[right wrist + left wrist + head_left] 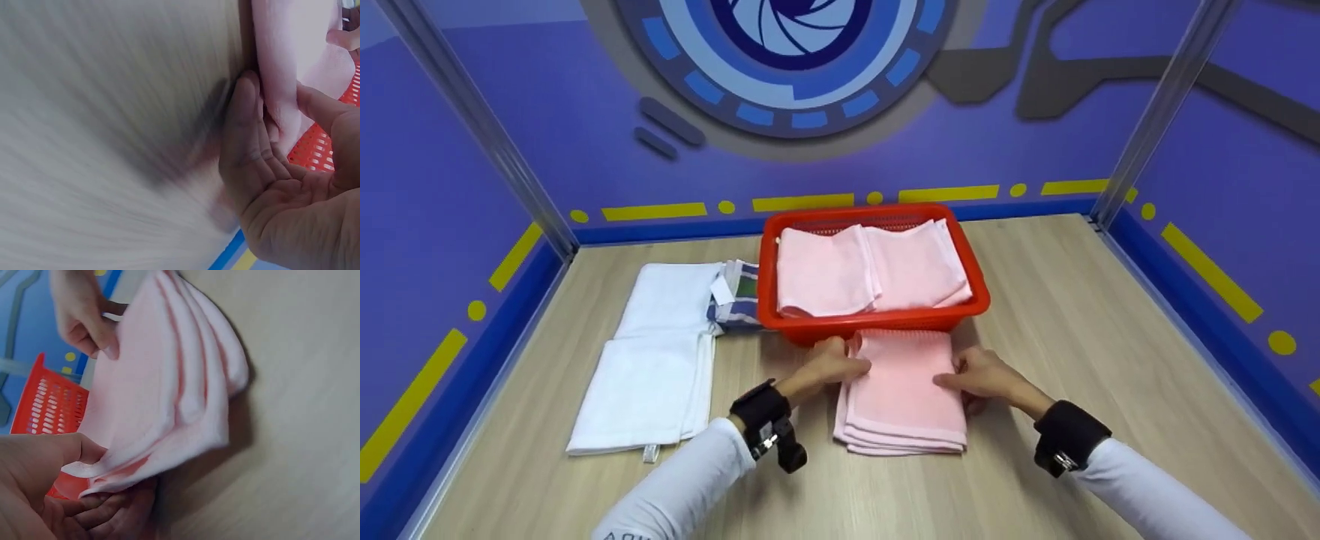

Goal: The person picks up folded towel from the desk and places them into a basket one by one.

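A folded pink towel (904,386) in several layers lies in front of the red basket (877,322). My left hand (829,365) grips its left edge; in the left wrist view the thumb is on top and the fingers curl beneath. The right edge is pinched by my right hand (986,375), and the right wrist view shows its thumb (320,109) on one face with the fingers behind. Two more folded pink towels, a left one (821,274) and a right one (919,266), lie side by side in the basket.
Folded white towels lie left of the basket, a rear one (669,298) and a front one (641,394). Between them and the basket is a blue, green and white striped cloth (741,309). Blue-purple panels (840,169) wall the wooden table (1065,300) at the back and sides.
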{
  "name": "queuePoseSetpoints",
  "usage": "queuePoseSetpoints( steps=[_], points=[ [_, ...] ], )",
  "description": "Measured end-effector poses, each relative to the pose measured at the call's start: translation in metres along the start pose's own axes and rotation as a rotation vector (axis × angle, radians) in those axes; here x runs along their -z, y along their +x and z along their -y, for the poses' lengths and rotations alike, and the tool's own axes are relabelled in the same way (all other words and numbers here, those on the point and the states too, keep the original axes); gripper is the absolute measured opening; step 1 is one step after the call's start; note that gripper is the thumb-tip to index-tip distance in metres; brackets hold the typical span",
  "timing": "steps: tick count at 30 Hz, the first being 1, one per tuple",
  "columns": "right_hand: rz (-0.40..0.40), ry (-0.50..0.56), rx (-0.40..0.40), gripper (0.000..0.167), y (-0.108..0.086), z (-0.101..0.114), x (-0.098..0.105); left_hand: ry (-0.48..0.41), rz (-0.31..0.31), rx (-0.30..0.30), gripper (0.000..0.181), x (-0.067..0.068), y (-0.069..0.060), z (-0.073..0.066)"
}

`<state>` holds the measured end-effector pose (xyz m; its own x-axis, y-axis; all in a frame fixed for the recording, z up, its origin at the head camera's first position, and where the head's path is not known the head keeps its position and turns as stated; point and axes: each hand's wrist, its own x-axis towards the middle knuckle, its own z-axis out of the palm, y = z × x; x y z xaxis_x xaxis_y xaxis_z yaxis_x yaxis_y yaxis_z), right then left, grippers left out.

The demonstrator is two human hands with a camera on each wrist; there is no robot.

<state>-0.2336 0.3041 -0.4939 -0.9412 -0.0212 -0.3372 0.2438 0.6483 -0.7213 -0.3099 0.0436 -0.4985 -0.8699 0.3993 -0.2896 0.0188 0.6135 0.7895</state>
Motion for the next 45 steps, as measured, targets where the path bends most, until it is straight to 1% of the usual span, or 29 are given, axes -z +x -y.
queuePoseSetpoints(
  steps=[2, 3, 4, 6, 8, 10, 12, 14, 17, 19, 23, 25, 28, 30, 33, 36, 38, 39, 41, 42, 45],
  points=[
    [0.002, 0.050, -0.012, 0.031, -0.002, 0.000, 0.000, -0.169, 0.055, 0.066, 0.017, 0.005, -0.001, 0.002],
    [0.006, 0.073, -0.013, 0.030, -0.003, 0.000, 0.000, -0.232, 0.072, 0.098, 0.016, 0.008, -0.002, 0.003],
    [0.011, 0.093, -0.012, 0.029, -0.005, 0.000, 0.000, -0.278, 0.083, 0.128, 0.015, 0.010, -0.002, 0.004],
    [0.021, 0.126, -0.013, 0.029, -0.007, -0.001, 0.000, -0.340, 0.099, 0.168, 0.015, 0.014, -0.004, 0.006],
    [0.035, 0.145, -0.014, 0.030, -0.008, -0.002, 0.000, -0.356, 0.111, 0.194, 0.014, 0.016, -0.004, 0.008],
    [0.046, 0.154, -0.016, 0.031, -0.008, -0.002, 0.000, -0.340, 0.115, 0.210, 0.015, 0.016, -0.004, 0.010],
    [0.048, 0.158, -0.022, 0.032, -0.006, -0.003, -0.001, -0.341, 0.147, 0.223, 0.016, 0.015, -0.005, 0.010],
    [0.043, 0.157, -0.012, 0.032, -0.003, -0.003, -0.002, -0.363, 0.170, 0.234, 0.020, 0.012, -0.005, 0.009],
    [0.044, 0.211, 0.007, 0.025, 0.000, -0.003, -0.002, -0.429, 0.207, 0.244, 0.023, 0.007, -0.003, 0.006],
    [0.046, 0.264, 0.022, 0.022, 0.001, -0.001, -0.002, -0.465, 0.205, 0.257, 0.022, 0.006, -0.002, 0.003],
    [0.051, 0.362, 0.032, 0.037, -0.002, 0.004, 0.001, -0.497, 0.188, 0.272, 0.016, 0.006, -0.004, -0.001],
    [0.057, 0.387, 0.033, 0.041, -0.006, 0.007, 0.004, -0.495, 0.191, 0.261, 0.016, 0.008, -0.008, -0.004],
    [0.077, 0.412, 0.035, 0.048, -0.016, 0.013, 0.012, -0.512, 0.206, 0.223, 0.017, 0.014, -0.016, -0.010],
    [0.084, 0.397, 0.033, 0.055, -0.024, 0.019, 0.018, -0.512, 0.218, 0.185, 0.021, 0.020, -0.025, -0.015],
    [0.106, 0.360, 0.035, 0.064, -0.036, 0.028, 0.029, -0.486, 0.237, 0.137, 0.025, 0.033, -0.036, -0.026],
    [0.133, 0.330, 0.053, 0.066, -0.045, 0.037, 0.044, -0.452, 0.260, 0.107, 0.030, 0.047, -0.045, -0.038],
    [0.152, 0.332, 0.079, 0.063, -0.049, 0.044, 0.054, -0.457, 0.280, 0.103, 0.035, 0.055, -0.048, -0.047],
    [0.151, 0.335, 0.096, 0.062, -0.050, 0.046, 0.059, -0.465, 0.279, 0.098, 0.038, 0.058, -0.048, -0.051],
    [0.131, 0.339, 0.123, 0.057, -0.051, 0.054, 0.067, -0.476, 0.263, 0.071, 0.043, 0.065, -0.048, -0.059],
    [0.111, 0.334, 0.138, 0.056, -0.050, 0.058, 0.070, -0.478, 0.245, 0.058, 0.046, 0.068, -0.048, -0.062],
    [0.018, 0.322, 0.186, 0.053, -0.043, 0.069, 0.075, -0.542, 0.175, 0.002, 0.052, 0.076, -0.041, -0.070]
  ],
)
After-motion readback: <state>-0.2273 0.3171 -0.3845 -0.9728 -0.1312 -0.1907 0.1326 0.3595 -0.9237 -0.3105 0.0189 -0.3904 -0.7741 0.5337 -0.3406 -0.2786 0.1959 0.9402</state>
